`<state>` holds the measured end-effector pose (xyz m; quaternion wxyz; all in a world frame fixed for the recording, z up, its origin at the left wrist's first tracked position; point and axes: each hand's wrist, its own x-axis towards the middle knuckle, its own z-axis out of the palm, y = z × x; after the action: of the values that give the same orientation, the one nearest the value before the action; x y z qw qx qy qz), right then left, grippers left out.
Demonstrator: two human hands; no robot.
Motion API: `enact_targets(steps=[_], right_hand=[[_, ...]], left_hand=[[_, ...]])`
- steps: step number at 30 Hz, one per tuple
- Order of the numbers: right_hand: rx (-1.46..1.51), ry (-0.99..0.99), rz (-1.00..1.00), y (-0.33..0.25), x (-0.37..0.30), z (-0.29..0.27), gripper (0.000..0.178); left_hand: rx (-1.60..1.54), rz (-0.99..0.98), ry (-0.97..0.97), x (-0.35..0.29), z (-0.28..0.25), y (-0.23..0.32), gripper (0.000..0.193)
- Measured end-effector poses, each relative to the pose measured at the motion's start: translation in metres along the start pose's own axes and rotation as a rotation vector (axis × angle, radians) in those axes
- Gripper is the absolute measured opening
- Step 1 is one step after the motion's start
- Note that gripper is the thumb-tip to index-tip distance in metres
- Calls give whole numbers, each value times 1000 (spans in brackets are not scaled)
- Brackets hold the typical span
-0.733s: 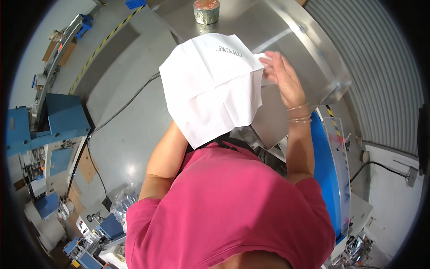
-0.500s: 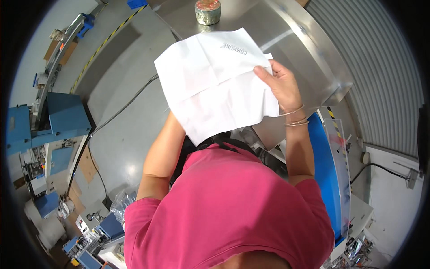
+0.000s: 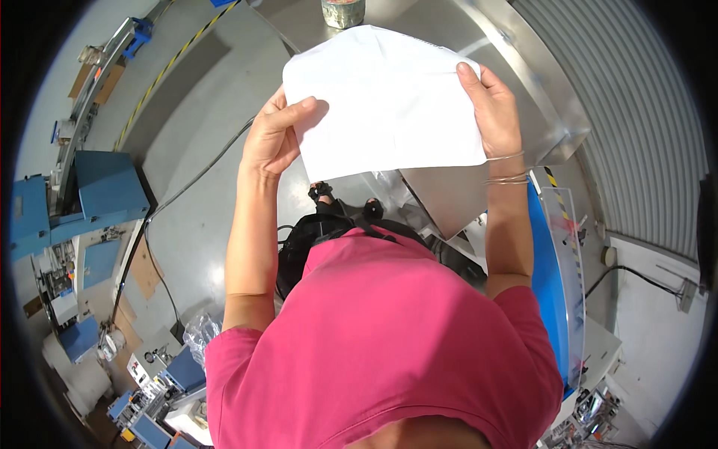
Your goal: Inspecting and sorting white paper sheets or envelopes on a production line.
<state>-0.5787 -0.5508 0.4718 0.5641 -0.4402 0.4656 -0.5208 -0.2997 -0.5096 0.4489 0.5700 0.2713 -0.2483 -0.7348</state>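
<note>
A thin white cloth (image 3: 385,108) is spread between my two hands, held up over the near side of a metal table. My left hand (image 3: 274,136) pinches its left edge, thumb on top and fingers behind. At the upper right corner, my right hand (image 3: 496,112) grips the cloth the same way, thumb in front. A little dark print shows along its far edge. The cloth could be a single sheet or a flat bag; I cannot tell which.
A round tin (image 3: 343,13) stands on the metal table (image 3: 449,191) beyond the cloth. To my right runs a blue conveyor belt (image 3: 550,277) with a transparent guard (image 3: 572,299). A black cable (image 3: 198,176) crosses the floor at left, near blue machine cabinets (image 3: 112,183).
My left hand has come out from behind the cloth and now grips its left edge. The cloth has moved away from me and is stretched wider, its printed part tipped back.
</note>
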Motion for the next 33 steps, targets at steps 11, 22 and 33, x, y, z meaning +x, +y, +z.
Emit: enact_targets(steps=[11,22,33], right_hand=[[-124,-69,-79,-6,6,-10,36],[-214,-153,-238,-33,-7,-4,33],[-150,-305,-281,-53,-28,18,36]], left_hand=[[293,10,69,-4,17,25,45],[583,126,56,-28,41,43,90],[558,130,116,-39,32,42,52]])
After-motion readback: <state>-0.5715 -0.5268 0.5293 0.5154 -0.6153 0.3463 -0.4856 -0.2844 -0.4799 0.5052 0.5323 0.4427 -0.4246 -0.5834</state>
